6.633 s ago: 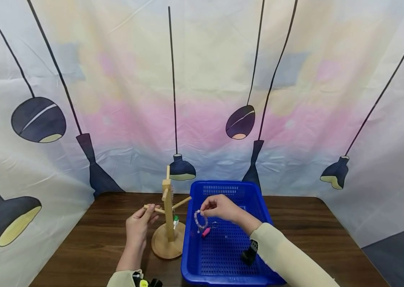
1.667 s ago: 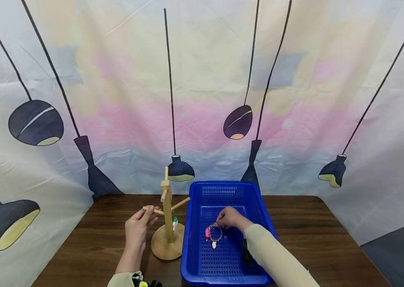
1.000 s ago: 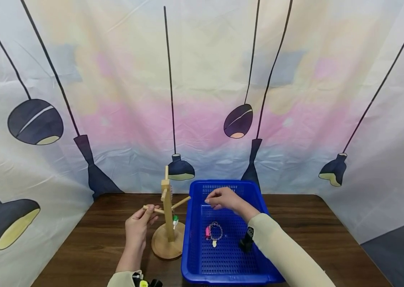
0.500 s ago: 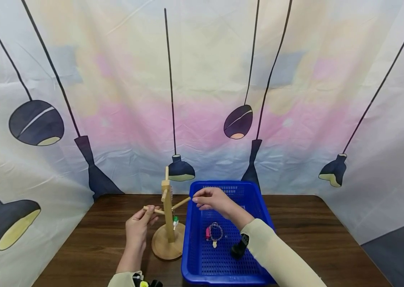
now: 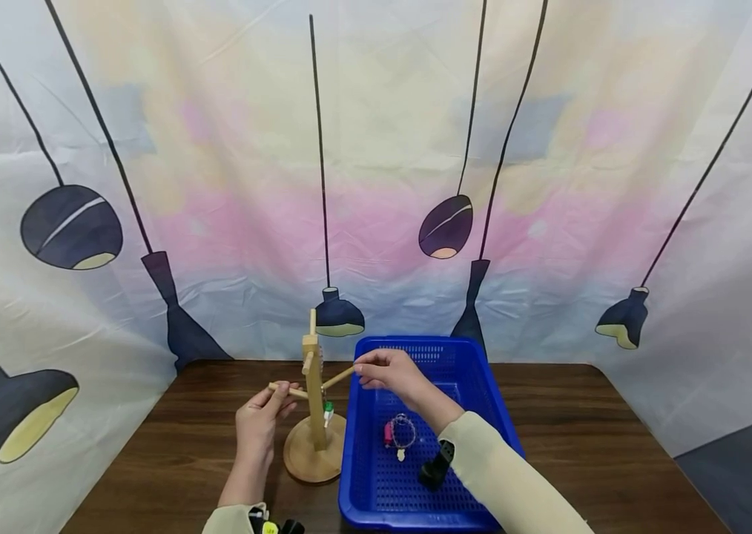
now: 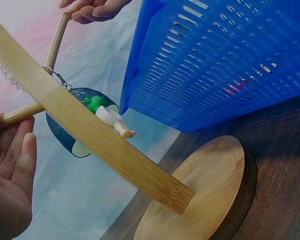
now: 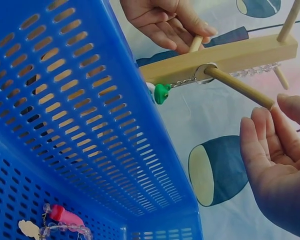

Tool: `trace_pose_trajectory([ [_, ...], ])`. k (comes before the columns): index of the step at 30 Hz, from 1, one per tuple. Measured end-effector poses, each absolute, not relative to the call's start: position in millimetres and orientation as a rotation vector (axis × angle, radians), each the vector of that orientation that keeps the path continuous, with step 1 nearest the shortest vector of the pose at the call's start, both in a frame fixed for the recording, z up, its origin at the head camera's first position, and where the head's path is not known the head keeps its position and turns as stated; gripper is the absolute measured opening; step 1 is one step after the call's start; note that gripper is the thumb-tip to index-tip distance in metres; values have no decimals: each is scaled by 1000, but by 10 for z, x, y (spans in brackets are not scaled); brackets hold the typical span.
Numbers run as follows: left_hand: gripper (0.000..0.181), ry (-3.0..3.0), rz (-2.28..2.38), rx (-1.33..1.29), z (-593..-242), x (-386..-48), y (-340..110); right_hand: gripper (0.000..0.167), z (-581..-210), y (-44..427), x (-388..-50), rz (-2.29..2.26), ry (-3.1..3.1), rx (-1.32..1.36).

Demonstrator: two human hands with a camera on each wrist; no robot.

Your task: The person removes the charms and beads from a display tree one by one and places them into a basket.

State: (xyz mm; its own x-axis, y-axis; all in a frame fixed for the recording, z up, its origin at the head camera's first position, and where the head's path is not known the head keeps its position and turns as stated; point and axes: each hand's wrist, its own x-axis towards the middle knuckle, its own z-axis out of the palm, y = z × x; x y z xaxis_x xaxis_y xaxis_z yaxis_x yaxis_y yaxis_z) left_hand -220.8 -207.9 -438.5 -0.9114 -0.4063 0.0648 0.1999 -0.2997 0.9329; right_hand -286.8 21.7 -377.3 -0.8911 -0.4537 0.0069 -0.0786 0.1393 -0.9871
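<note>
My left hand [image 5: 257, 426] grips the left peg [image 6: 21, 115] of a wooden stand [image 5: 317, 415]. The thumb and fingertips of my right hand [image 5: 397, 378] are at the tip of the right peg [image 7: 242, 89], seeming to pinch it. Near the post, a metal ring [image 7: 205, 73] loops that peg, with a green-and-white figure [image 6: 106, 111] hanging from its chain. Clear beads [image 7: 257, 70] hang along the far side of the post. Inside the blue basket [image 5: 432, 517] lie a beaded bracelet [image 5: 412, 429], a pink piece [image 5: 388, 433] and a pale charm [image 5: 401, 455].
The stand's round base [image 5: 305, 463] is on the brown wooden table [image 5: 589, 445], close to the basket's left side. Behind the table hangs a cloth [image 5: 389, 148] printed with dark lamps. My right forearm passes over the basket's right part.
My right hand, seen holding a bracelet over the basket earliest and then low beside the one inside, has risen and moved left to the right peg's tip. My left hand has kept its grip.
</note>
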Motion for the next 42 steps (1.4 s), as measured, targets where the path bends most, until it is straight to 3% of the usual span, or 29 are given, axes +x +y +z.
trace_pose_trajectory([
  [11,26,-1597,-2247,286,-4378,-2213,-2067,21,-3778,204,-2878,-1801,2146,-549],
  [30,26,-1655,-2309,265,-4339,-2295,-2126,20,-3745,213,-2817,-1732,2098,-630],
  [42,17,-1696,-2323,275,-4343,-2403,-2127,17,-3710,188,-2676,-1671,2093,-695],
])
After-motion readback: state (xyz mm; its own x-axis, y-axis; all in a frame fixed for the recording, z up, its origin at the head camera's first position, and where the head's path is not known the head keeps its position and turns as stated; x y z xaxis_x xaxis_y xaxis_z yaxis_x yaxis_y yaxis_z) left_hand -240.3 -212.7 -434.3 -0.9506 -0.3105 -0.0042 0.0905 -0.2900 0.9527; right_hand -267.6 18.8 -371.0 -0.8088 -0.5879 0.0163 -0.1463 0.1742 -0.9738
